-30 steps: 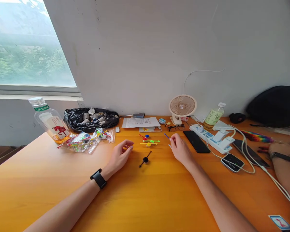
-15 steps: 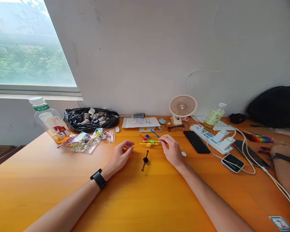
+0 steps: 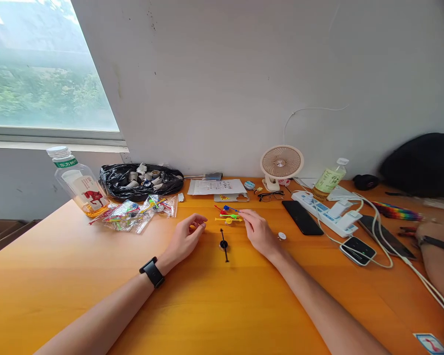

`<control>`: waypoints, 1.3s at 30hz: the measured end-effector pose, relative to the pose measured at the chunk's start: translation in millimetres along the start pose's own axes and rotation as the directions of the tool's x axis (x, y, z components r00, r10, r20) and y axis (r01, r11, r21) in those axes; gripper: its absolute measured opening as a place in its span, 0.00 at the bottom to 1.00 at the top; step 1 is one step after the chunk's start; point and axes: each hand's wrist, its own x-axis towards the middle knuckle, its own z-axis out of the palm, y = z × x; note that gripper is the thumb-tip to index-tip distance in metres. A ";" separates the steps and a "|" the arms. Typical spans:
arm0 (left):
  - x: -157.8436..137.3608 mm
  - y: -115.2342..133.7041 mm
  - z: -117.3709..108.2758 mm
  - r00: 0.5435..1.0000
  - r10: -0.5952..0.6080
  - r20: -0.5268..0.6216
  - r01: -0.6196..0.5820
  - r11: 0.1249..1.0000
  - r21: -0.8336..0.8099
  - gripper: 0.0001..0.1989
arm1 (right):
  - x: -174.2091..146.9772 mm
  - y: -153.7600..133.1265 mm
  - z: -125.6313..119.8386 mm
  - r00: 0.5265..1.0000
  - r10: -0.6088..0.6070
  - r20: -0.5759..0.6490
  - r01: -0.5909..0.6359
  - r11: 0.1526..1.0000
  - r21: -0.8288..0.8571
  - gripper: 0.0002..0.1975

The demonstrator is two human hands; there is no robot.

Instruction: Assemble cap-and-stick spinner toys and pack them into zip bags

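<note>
My right hand (image 3: 258, 230) pinches a blue arrow pointer (image 3: 234, 210), whose far end is at a small blue round base (image 3: 226, 208). Close by lie a red arrow spinner (image 3: 221, 211), a green one (image 3: 230, 216) and a yellow one (image 3: 228, 221), bunched together on the table. Nearer to me, a black arrow spinner (image 3: 224, 244) stands between my hands. My left hand (image 3: 188, 234) rests on the table to its left, fingers loosely curled and thumb apart, with nothing visible in it.
Clear bags of coloured spinners (image 3: 133, 214) and a bottle (image 3: 82, 190) stand left. Behind are a black bag of cardboard tubes (image 3: 142, 180), papers (image 3: 218, 187) and a fan (image 3: 281, 162). A phone (image 3: 302, 217), power strip (image 3: 323, 212) and another person's arm (image 3: 436, 261) are right.
My right hand has lowered slightly, bringing the blue pointer's far end down and left to the blue base. The black spinner's arrow has turned to another angle. My left hand stays put.
</note>
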 end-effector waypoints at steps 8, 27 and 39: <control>0.5 -0.8 0.9 1.000 0.006 0.004 -0.006 1.000 -0.008 0.13 | 0.0 0.3 1.4 1.000 0.008 0.003 -0.008 1.000 -0.019 0.18; -0.8 3.4 0.0 1.000 0.003 0.005 -0.003 1.000 -0.002 0.12 | 9.0 -5.4 -70.7 0.951 0.211 -0.227 -0.268 0.928 -0.260 0.18; -1.0 2.4 -0.3 1.000 -0.005 0.020 0.005 1.000 0.001 0.12 | 5.3 -22.9 -61.2 0.928 0.300 0.223 -0.312 0.950 0.020 0.15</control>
